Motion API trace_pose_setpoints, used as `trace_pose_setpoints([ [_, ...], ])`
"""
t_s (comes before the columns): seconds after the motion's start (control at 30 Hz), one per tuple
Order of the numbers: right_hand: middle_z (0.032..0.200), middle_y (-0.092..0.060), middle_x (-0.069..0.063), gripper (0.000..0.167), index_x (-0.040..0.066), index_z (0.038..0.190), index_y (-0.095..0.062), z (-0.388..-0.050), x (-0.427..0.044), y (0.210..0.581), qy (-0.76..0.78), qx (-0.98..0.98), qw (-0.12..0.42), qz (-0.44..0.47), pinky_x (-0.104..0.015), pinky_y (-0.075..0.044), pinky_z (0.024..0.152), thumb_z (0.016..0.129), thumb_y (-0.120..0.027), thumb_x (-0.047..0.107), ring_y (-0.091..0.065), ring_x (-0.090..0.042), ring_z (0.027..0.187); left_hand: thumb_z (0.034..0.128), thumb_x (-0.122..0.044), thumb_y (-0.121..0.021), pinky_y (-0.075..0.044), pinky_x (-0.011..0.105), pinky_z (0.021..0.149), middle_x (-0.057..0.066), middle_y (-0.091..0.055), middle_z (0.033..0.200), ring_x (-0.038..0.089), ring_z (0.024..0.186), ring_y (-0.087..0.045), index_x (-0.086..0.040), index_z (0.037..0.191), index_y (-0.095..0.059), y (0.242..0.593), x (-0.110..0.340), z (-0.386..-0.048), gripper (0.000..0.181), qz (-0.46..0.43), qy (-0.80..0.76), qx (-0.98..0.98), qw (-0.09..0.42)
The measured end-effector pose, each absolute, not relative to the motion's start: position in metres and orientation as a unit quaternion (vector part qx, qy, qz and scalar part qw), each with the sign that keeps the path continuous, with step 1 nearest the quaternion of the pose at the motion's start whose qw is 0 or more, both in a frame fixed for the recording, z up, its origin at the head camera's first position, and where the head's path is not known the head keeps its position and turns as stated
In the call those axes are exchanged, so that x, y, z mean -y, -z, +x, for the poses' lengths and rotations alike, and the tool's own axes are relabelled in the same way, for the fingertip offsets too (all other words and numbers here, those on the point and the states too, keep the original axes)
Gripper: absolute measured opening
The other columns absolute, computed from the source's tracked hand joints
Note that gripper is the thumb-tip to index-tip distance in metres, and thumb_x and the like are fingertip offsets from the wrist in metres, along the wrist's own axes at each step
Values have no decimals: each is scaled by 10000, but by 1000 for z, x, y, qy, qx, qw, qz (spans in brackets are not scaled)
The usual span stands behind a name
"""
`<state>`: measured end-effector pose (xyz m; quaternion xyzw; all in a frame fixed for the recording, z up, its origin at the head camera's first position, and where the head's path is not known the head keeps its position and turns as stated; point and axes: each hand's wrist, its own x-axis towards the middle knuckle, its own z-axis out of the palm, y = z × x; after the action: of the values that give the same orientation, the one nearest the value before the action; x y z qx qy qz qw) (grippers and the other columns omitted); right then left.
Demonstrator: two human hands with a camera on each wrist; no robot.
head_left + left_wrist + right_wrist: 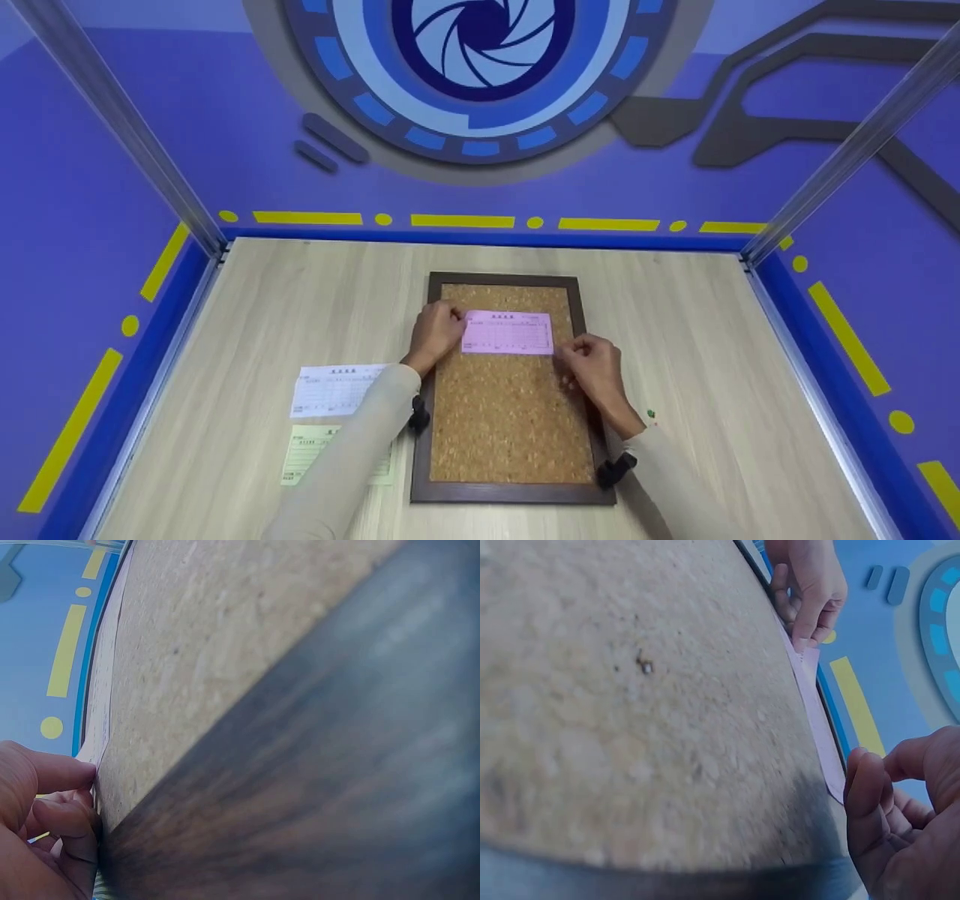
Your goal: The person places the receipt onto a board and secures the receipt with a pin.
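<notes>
A pink printed slip (pixel 508 333) lies across the upper part of a dark-framed cork board (pixel 510 420). My left hand (pixel 437 330) pinches its left edge between thumb and finger; the left wrist view shows these fingers (pixel 75 778) at the paper's edge. My right hand (pixel 595 367) is at the slip's lower right corner, with fingers curled and thumb close to the index finger. From the right wrist view, the right hand (pixel 911 817) hides whatever may be between its fingertips. There the slip (pixel 814 724) stretches between both hands.
Left of the board lie a white slip (pixel 330 390) and a green slip (pixel 304 454), partly covered by the left sleeve. Tiny green and red bits (pixel 651 415) lie on the table by the right wrist. Blue-purple panels (pixel 480 195) enclose the table.
</notes>
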<state>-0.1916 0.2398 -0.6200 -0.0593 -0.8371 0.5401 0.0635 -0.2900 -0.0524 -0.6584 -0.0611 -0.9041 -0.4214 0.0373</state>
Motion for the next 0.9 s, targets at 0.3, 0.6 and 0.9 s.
trace_pose_setpoints([
  [0.3,677,-677,-102,129,26,850,-753,-183,-257,613,-523,846,92,-41,-233,-527,468,978,-755,24,-675,-274,557,912,-29,-745,-511,299,638,29,-740,857,151,746,-634,-59,928,-798,658,53,-289,63,-52,428,901,34],
  [0.6,780,-734,-251,120,13,888,-761,-179,-266,606,-548,831,89,-40,-240,-555,518,998,-777,57,-730,-406,650,919,0,-696,-513,339,632,128,-768,910,187,740,-619,24,996,-776,638,50,-278,114,-53,423,904,41],
  [0.9,777,-737,-194,100,19,901,-761,-178,-265,598,-548,831,93,-32,-230,-549,525,987,-790,61,-729,-433,675,991,-2,-699,-607,498,914,189,-763,1267,310,1077,-732,3,1359,-696,624,47,-272,369,-37,434,900,10],
])
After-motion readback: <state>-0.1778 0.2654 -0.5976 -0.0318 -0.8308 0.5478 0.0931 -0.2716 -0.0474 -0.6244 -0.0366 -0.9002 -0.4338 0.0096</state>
